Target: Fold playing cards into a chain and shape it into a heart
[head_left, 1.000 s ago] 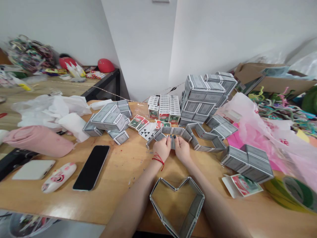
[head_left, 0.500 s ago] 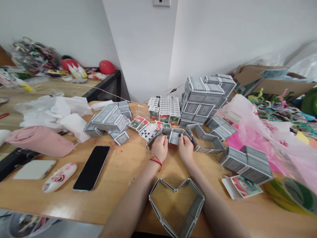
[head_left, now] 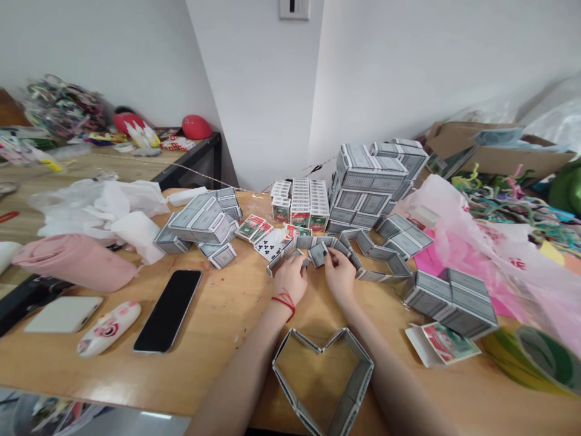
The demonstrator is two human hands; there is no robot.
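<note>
White walls (head_left: 254,91) behind, wooden worktop (head_left: 213,363) ahead; near edge shows lower left. Far side is loaded: stacked card blocks (head_left: 367,181) right of centre, red-and-green card boxes (head_left: 299,209) beside them, smaller block cluster (head_left: 200,221) to the left. Bare wood shows between the black phone (head_left: 167,312) and my left forearm (head_left: 254,363), more between my right forearm (head_left: 384,363) and the opened card box (head_left: 449,343) next to the tape roll (head_left: 540,357). Tight toward the far edge: bent card strip (head_left: 303,243) stands on edge just past my card piece, angular frame (head_left: 398,264) just beside its right end.

Card piece (head_left: 318,255): grey-backed, mid-worktop, between my hands. Tilted, patterned face toward me. Partly covered, can't call its long axis. Right hand (head_left: 341,275): fingers clamped on its right side. Left hand (head_left: 292,280): fingers curled near its left side; can't tell whether they grip anything.

Heart-shaped frame (head_left: 356,384) by the near edge, between forearms: notch toward far edge, tip toward me, long axis front to back.
</note>
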